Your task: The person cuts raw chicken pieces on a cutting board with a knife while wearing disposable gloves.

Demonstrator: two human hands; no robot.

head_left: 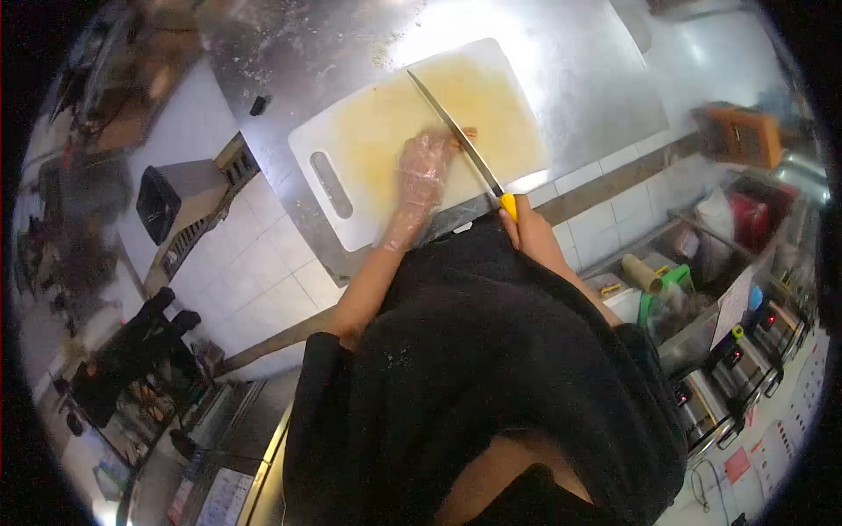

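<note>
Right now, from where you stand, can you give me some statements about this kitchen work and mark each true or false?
1. The right hand grips the yellow handle of the knife. True.
2. The left hand hangs clear of the cutting board. False: it is over the board, close to a small brown piece.
3. The cutting board lies on a metal table. True.
4. The knife's tip points toward the person's body. False: it points away, toward the board's far edge.
5. The board's long cut-out slot is at its left end. True.
</note>
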